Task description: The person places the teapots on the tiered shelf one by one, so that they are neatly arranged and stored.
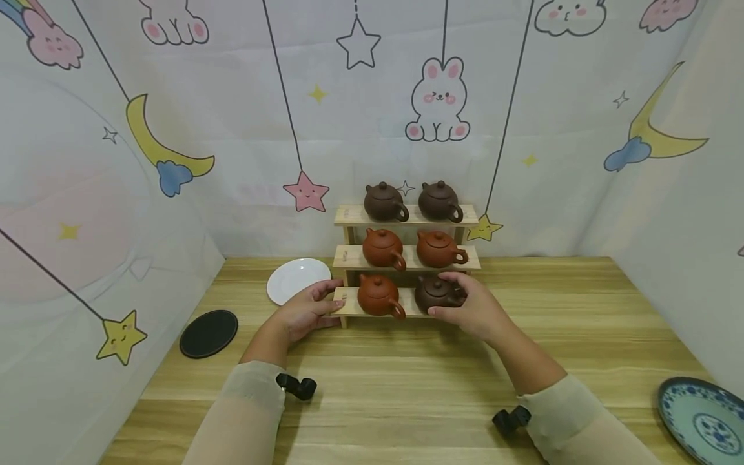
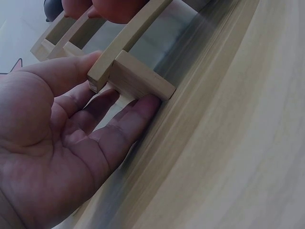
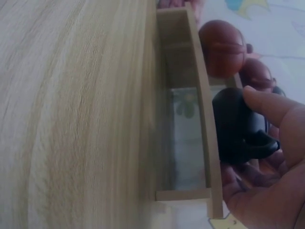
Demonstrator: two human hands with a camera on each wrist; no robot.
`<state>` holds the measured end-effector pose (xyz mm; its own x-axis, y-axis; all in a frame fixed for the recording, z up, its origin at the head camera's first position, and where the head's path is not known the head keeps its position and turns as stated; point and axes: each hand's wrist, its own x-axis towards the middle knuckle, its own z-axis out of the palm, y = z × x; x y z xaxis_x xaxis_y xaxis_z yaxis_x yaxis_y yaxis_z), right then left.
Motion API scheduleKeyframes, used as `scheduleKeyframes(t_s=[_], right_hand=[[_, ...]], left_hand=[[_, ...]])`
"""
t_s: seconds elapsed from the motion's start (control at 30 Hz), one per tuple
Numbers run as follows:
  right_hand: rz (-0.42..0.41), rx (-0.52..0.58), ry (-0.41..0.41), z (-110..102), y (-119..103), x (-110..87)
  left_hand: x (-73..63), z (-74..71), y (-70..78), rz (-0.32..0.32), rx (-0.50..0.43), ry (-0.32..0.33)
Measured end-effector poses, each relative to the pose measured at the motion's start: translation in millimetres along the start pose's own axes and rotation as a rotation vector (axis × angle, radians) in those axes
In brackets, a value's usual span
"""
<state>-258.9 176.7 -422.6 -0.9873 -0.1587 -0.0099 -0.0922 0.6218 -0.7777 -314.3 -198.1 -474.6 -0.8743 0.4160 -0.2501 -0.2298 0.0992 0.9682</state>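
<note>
A three-tier wooden rack bears teapots in pairs. Dark brown teapots stand on the top tier, reddish-brown teapots on the middle one. On the lowest tier, a reddish-brown teapot is at the left and a dark brown teapot at the right. My right hand holds that dark teapot from its handle side, thumb in front and fingers behind, as the right wrist view also shows. With my left hand I grip the left end of the lowest tier, thumb at the board, fingers by its leg.
A white plate lies behind my left hand, and a dark round mat lies farther left. At the right front edge is a blue-patterned plate. A printed cloth hangs behind the wooden table.
</note>
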Motion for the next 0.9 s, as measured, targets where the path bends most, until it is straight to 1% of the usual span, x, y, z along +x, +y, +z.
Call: scheduleKeyframes(t_s=[0.27, 0.37, 0.53, 0.9], right_hand=[[0.008, 0.003, -0.036, -3, 0, -4.0], [0.013, 0.020, -0.048, -5, 2, -6.3], [0.030, 0.066, -0.049, -10, 5, -11.2], [0.048, 0.089, -0.027, -30, 16, -21.4]], left_hand=[[-2.1, -1.8, -0.6, -0.004, -0.007, 0.006], [-2.4, -2.8, -1.3, -0.006, -0.012, 0.005], [-2.8, -3.5, -2.4, -0.007, -0.014, 0.008], [-4.7, -3.5, -1.5, -0.014, -0.018, 0.022]])
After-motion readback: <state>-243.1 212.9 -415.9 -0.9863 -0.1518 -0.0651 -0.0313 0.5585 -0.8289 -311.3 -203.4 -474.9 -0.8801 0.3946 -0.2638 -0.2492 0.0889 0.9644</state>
